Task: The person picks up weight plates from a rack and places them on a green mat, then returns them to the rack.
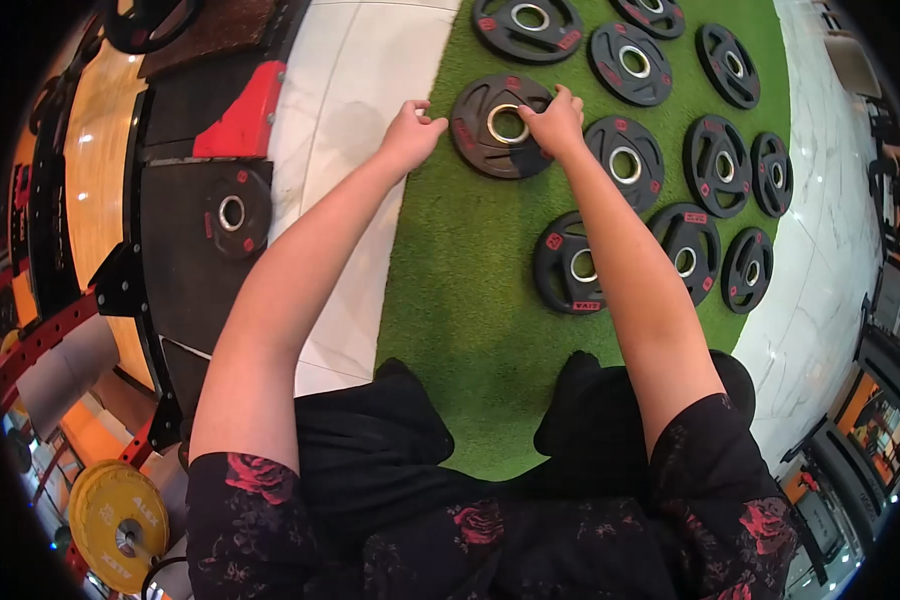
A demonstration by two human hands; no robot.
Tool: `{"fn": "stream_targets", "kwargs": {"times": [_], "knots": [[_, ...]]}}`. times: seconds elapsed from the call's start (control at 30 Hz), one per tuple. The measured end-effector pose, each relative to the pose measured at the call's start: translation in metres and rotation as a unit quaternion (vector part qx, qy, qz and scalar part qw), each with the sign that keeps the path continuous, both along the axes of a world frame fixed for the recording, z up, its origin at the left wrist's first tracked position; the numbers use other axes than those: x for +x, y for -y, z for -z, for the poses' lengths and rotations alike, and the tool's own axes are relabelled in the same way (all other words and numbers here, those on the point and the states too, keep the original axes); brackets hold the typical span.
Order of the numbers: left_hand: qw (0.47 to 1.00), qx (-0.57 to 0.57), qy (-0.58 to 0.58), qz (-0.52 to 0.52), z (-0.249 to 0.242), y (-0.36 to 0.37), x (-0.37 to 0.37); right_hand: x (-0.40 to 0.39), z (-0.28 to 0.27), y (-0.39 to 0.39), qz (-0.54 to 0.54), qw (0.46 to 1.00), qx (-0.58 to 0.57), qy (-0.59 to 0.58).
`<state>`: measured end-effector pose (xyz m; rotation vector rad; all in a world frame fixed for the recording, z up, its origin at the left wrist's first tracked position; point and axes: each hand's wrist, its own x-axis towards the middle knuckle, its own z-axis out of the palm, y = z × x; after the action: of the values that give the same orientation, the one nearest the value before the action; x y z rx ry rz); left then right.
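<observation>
A black weight plate (477,148) with a metal centre ring and red markings lies flat on green turf in front of me. My left hand (412,138) is just off its left edge, thumb and fingers apart with nothing in them. Over its right edge is my right hand (558,124), the thumb reaching across the plate toward the ring and the fingers spread away from it. Another black plate (654,160) lies close beside my right hand, and one more plate (558,268) is partly hidden under my right forearm.
Several more plates (703,165) lie on the turf (440,270) to the right. White tile borders it. At left, a plate (240,235) rests on a black mat beside a red wedge-shaped piece (245,115). A yellow plate (110,510) hangs at lower left.
</observation>
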<state>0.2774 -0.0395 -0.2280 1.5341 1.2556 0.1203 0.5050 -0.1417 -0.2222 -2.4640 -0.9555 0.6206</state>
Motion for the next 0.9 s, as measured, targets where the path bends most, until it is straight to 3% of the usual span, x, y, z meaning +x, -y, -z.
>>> {"fn": "stream_targets", "kwargs": {"times": [0.07,0.13,0.2,0.27,0.33,0.4,0.47,0.67,0.8,0.9], "knots": [[0.999,-0.01,-0.03,-0.007,0.003,0.022,0.024,0.017,0.011,0.012,-0.009,1.0,-0.014,-0.003],[0.999,-0.024,-0.044,0.008,0.026,0.025,0.038,0.022,0.006,0.015,0.025,0.992,-0.118,-0.042],[0.995,0.026,-0.081,-0.054,0.043,0.024,0.045,0.024,0.006,0.02,0.001,0.989,-0.128,-0.069],[0.996,-0.016,-0.073,-0.041,0.049,0.02,0.051,0.02,0.01,0.024,-0.012,0.994,-0.088,-0.069],[0.984,-0.118,-0.093,-0.09,0.001,0.027,0.065,0.013,0.009,0.023,0.006,0.994,-0.082,-0.071],[0.982,-0.126,-0.089,-0.112,0.003,0.028,0.068,0.009,0.007,0.021,0.055,0.99,-0.071,-0.105],[0.96,-0.206,-0.015,-0.188,0.001,0.03,0.066,0.01,0.005,0.02,0.075,0.984,-0.073,-0.142],[0.946,-0.272,-0.027,-0.176,-0.009,0.034,0.046,-0.005,0.0,0.031,0.116,0.968,-0.019,-0.221],[0.951,-0.251,-0.033,-0.174,-0.004,0.028,0.026,-0.017,0.011,0.03,0.129,0.959,0.016,-0.253],[0.968,-0.172,-0.068,-0.172,-0.019,0.023,0.01,-0.029,0.014,0.027,0.117,0.944,0.071,-0.3]]}}
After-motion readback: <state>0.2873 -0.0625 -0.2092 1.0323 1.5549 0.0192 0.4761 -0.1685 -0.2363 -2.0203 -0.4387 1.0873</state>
